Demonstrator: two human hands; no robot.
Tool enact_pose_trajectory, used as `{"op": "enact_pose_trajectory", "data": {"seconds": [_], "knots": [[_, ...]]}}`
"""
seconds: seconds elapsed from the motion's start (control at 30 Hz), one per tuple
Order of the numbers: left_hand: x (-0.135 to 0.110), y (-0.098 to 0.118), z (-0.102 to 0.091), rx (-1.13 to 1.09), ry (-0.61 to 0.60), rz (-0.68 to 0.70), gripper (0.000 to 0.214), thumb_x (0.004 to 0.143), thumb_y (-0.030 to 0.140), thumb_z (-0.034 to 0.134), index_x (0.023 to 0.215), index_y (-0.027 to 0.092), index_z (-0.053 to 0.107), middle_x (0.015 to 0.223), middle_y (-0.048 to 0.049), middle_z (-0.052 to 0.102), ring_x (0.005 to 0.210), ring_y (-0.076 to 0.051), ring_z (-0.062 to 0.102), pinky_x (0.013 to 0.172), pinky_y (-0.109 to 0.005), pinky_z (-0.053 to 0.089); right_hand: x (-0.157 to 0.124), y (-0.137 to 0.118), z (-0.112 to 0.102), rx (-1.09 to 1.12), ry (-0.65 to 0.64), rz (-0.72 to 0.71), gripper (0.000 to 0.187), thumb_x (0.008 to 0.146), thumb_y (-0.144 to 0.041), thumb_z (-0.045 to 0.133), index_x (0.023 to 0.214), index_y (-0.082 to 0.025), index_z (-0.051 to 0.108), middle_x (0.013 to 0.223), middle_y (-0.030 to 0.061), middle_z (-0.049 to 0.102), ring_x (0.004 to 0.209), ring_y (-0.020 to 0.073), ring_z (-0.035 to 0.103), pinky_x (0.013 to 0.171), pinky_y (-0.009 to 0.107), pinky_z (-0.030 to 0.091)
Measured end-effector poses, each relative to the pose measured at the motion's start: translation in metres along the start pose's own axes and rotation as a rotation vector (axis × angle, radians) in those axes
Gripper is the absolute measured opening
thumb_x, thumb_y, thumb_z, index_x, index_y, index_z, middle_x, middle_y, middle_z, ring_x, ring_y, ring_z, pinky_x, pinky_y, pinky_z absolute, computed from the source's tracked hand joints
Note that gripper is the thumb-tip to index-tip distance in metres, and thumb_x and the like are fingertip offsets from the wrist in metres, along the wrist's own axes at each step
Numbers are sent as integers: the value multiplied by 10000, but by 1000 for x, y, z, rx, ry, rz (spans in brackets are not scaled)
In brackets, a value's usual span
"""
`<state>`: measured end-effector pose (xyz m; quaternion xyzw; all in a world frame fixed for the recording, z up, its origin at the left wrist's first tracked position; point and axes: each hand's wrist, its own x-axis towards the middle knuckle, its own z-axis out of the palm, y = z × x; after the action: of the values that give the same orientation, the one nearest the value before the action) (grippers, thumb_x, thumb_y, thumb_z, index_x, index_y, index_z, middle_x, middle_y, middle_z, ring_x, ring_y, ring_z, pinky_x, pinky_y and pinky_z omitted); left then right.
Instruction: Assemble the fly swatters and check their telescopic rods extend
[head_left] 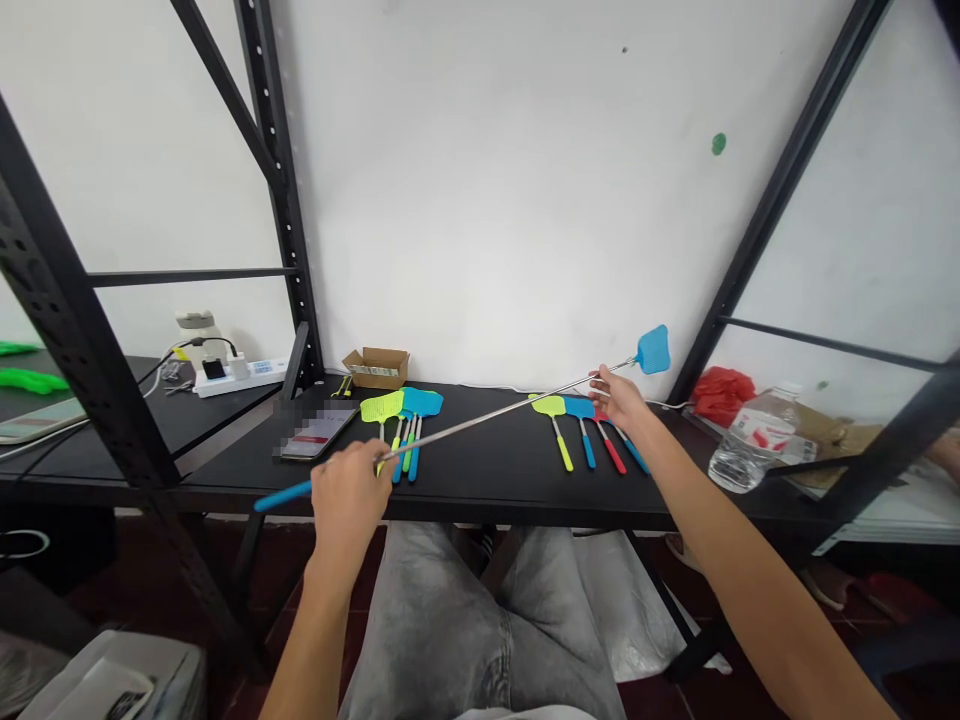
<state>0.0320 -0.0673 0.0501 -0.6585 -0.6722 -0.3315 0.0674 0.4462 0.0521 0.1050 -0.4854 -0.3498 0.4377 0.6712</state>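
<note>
A blue fly swatter (495,412) with a long, extended metal rod is held slantwise over the black table. My left hand (351,492) is closed around its lower end, where the blue handle sticks out to the left. The fingers of my right hand (619,400) pinch the rod close to the blue paddle, which points up and right. Behind my left hand lies a group of green and blue swatters (421,402) with short handles. Below the rod at the right, more swatters (549,405) in green, blue and red lie side by side.
A phone (319,435) and a small open cardboard box (379,368) are on the table's left part. At the right lie a water bottle (756,440) and a red plastic bag (724,393). Black shelf posts (281,190) flank the table (487,470); a power strip (247,376) sits farther left.
</note>
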Motion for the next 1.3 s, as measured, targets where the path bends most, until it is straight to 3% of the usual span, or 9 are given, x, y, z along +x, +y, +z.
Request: {"op": "enact_pose_trajectory", "data": {"seconds": [0.1, 0.17, 0.27, 0.37, 0.47, 0.57, 0.73, 0.93, 1.3], "knots": [[17, 18, -2, -26, 306, 39, 204, 859, 249, 541, 982, 219, 702, 1066, -116, 673, 1047, -338, 572, 906, -449, 345, -7, 11, 4, 99, -20, -13, 201, 941, -254, 538, 772, -182, 620, 628, 8, 616, 589, 129, 656, 451, 194, 466], [19, 34, 0, -157, 377, 133, 222, 862, 234, 531, 1000, 216, 704, 1132, -111, 660, 1110, -321, 555, 979, -459, 333, -10, 17, 11, 165, -1, -20, 204, 940, -227, 520, 760, -188, 606, 615, 4, 622, 620, 133, 673, 477, 195, 475], [19, 47, 10, -521, 124, 195, 225, 860, 318, 560, 1020, 236, 695, 966, -64, 702, 917, -241, 634, 845, -371, 448, -17, 25, 21, 199, -3, -7, 195, 932, -232, 505, 767, -196, 603, 610, -6, 627, 600, 133, 667, 448, 197, 443], [23, 38, 23, -978, -219, -62, 353, 796, 471, 642, 1010, 192, 676, 776, -40, 679, 646, -177, 621, 597, -287, 464, -29, 34, 29, 216, -62, -11, 149, 906, -248, 524, 808, -196, 623, 662, -1, 652, 592, 129, 658, 437, 196, 425], [32, 20, 30, -1352, -258, -333, 485, 723, 543, 705, 1000, 149, 645, 752, -41, 658, 575, -143, 595, 512, -241, 438, -45, 46, 35, 226, -162, -28, 100, 863, -263, 565, 844, -196, 637, 694, 2, 665, 601, 134, 654, 456, 203, 437], [38, 7, 30, -1555, -199, -385, 464, 712, 527, 725, 942, 137, 628, 706, -27, 639, 537, -120, 570, 482, -219, 424, -57, 59, 41, 212, -210, -15, 103, 826, -285, 598, 845, -191, 636, 714, 10, 671, 607, 141, 652, 471, 211, 438], [41, -9, 33, -1674, -105, -500, 333, 756, 441, 698, 869, 145, 595, 627, 14, 581, 487, -87, 508, 471, -202, 409, -61, 72, 42, 289, -157, 35, 101, 806, -281, 609, 847, -190, 626, 711, -4, 652, 563, 110, 609, 469, 207, 431], [43, -31, 36, -1717, 0, -626, 195, 752, 302, 667, 844, 152, 583, 593, 39, 527, 477, -73, 462, 454, -190, 375, -57, 72, 22, 489, -63, 3, 61, 827, -262, 601, 841, -204, 593, 639, -44, 541, 510, 81, 516, 427, 194, 398], [44, -40, 36, -1769, 127, -707, 202, 668, 196, 586, 866, 162, 572, 625, 29, 538, 495, -85, 477, 473, -201, 384, -50, 68, -10, 595, -19, -46, 161, 862, -365, 611, 853, -222, 539, 619, -68, 450, 470, 70, 447, 413, 191, 374]]}}
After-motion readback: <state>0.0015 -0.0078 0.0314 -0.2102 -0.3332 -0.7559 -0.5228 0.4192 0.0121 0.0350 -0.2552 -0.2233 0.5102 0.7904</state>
